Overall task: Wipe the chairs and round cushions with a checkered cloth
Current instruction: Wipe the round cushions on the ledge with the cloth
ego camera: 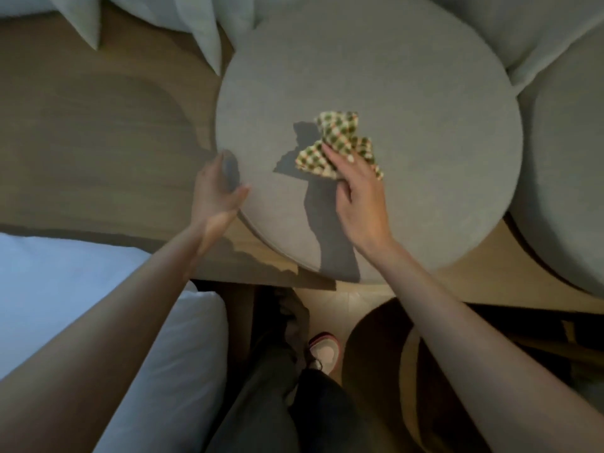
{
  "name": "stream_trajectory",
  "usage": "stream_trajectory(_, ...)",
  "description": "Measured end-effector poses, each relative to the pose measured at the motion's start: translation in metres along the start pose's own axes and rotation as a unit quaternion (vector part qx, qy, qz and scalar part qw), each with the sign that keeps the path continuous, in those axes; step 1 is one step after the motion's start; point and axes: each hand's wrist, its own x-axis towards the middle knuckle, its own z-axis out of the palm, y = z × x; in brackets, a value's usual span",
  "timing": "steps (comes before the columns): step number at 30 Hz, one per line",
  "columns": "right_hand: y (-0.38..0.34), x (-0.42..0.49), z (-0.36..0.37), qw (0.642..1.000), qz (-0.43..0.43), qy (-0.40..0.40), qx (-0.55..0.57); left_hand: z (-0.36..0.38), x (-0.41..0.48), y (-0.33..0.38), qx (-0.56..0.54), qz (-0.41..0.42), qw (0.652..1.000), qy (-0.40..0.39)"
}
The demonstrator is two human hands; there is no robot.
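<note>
The checkered cloth [336,127] lies bunched on top of the grey round cushion [376,76], a little right of its centre. The right hand [356,197] presses down on it with fingers [328,150] laid out nearly straight and slightly apart, and the thumb sits against the cloth's near edge. The left hand [215,188] grips the cushion's left rim, with the thumb on top and the fingers curled round the side, steadying it on the wooden bench [98,142]. The step in hand looks like wiping this cushion's top face. The next move calls for flat, even pressure and sweeps out towards the rim, with the left hand holding the cushion from sliding. A second round cushion [568,165] sits just beside it on the right, seemingly waiting its turn
</note>
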Motion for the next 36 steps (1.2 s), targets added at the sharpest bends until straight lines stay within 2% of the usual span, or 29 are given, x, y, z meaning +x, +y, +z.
stream_trajectory(3,-0.011,0.079,0.018,0.997,-0.035,-0.051,-0.049,-0.008,0.016,-0.002,-0.082,-0.082,0.993,-0.021)
stream_trajectory(7,-0.031,0.169,0.060,0.987,-0.095,-0.098,-0.086,-0.020,0.037,-0.015,-0.098,-0.083,0.990,-0.059)
stream_trajectory(9,-0.036,0.205,0.081,0.984,-0.115,-0.090,-0.106,-0.025,0.043,-0.020,-0.111,-0.088,0.989,-0.053)
stream_trajectory(12,-0.033,0.249,0.103,0.980,-0.084,-0.065,-0.169,-0.024,0.045,-0.021,-0.139,-0.113,0.983,-0.039)
stream_trajectory(17,-0.033,0.252,0.128,0.963,-0.075,-0.102,-0.239,-0.022,0.045,-0.026,-0.199,-0.155,0.967,-0.030)
stream_trajectory(20,-0.038,0.239,0.130,0.953,-0.144,-0.139,-0.228,-0.020,0.042,-0.025,-0.241,-0.188,0.952,-0.014)
stream_trajectory(23,-0.038,0.223,0.125,0.926,-0.220,-0.190,-0.239,-0.021,0.037,-0.027,-0.274,-0.199,0.941,-0.012)
stream_trajectory(25,-0.041,0.207,0.121,0.914,-0.252,-0.212,-0.235,-0.022,0.031,-0.029,-0.337,-0.235,0.912,-0.016)
stream_trajectory(26,-0.043,0.199,0.120,0.909,-0.266,-0.224,-0.229,-0.024,0.028,-0.028,-0.399,-0.263,0.878,-0.013)
stream_trajectory(28,-0.046,0.177,0.119,0.898,-0.286,-0.249,-0.224,-0.028,0.024,-0.026,-0.532,-0.313,0.787,-0.002)
stream_trajectory(29,-0.046,0.165,0.118,0.891,-0.302,-0.258,-0.221,-0.030,0.022,-0.025,-0.560,-0.326,0.762,0.000)
stream_trajectory(30,-0.043,0.151,0.118,0.885,-0.316,-0.267,-0.213,-0.034,0.021,-0.024,-0.558,-0.330,0.761,-0.007)
stream_trajectory(31,-0.040,0.137,0.117,0.878,-0.330,-0.276,-0.210,-0.037,0.021,-0.024,-0.532,-0.332,0.779,-0.010)
stream_trajectory(36,-0.019,0.069,0.103,0.857,-0.358,-0.293,-0.228,-0.042,0.012,-0.018,-0.284,-0.272,0.918,0.041)
